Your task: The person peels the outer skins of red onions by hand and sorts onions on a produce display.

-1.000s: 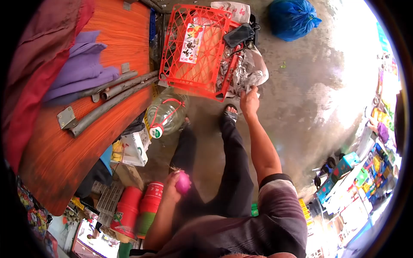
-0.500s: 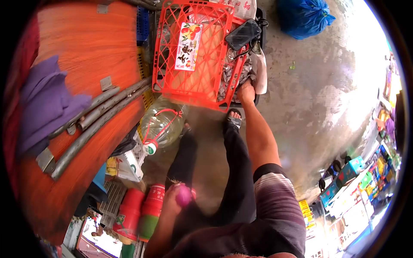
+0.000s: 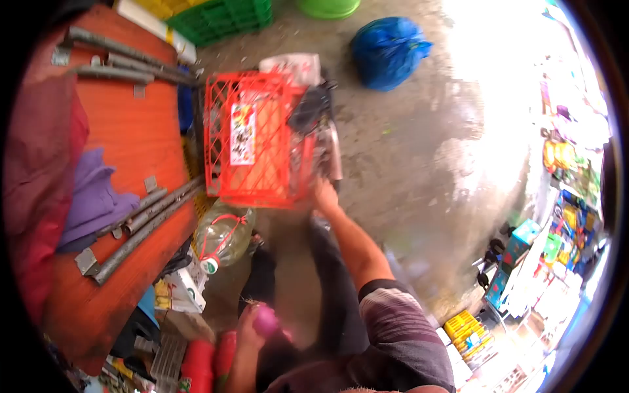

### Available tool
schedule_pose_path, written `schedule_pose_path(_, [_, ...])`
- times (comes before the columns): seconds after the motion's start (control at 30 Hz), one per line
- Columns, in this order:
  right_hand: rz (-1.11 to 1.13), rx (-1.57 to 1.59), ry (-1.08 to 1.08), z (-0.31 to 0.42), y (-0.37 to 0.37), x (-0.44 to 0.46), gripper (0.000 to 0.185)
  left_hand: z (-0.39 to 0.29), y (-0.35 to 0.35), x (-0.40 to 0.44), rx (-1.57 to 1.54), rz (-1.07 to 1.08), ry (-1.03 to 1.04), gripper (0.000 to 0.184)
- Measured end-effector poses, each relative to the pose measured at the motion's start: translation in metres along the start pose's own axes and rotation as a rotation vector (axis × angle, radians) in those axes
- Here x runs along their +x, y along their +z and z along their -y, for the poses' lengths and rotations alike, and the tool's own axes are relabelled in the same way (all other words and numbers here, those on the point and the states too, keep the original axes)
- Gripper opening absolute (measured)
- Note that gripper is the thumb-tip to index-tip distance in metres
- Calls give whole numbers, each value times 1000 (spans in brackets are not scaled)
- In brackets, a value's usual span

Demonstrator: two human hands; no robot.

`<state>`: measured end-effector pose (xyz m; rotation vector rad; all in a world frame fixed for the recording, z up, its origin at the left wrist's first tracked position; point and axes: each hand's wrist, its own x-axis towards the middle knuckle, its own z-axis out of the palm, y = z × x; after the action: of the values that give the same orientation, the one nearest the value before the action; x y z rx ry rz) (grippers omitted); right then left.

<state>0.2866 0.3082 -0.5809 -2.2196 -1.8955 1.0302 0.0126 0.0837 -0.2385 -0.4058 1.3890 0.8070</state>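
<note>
One onion (image 3: 266,321), one clear jug (image 3: 229,239), one blue bag (image 3: 390,54).

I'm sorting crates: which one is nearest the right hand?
The red crate with the white label; others, like the green crate up top, lie farther off.

Blown-out glare on the floor (image 3: 458,150), motion-blurred red crate (image 3: 254,198), dark-rimmed fisheye curvature.
</note>
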Motion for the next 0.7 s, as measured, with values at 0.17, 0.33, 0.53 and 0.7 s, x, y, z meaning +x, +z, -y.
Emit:
schedule_pose_path(0.17, [76,113,83,13,-98,-96,36,-26,50,-30,81,164,66,43])
schedule_pose_path(0.33, [63,322,-114,86,-214,-195,35,-42,110,-57,137,238,168,34])
schedule_pose_path(0.53, [235,914,-233,199,-359,-282,61,-41,176,-71,380,321,525,40])
schedule_pose_path(0.7, [317,1212,-26,185,-362,-279,54,-46,204,-94,699,402,544,38])
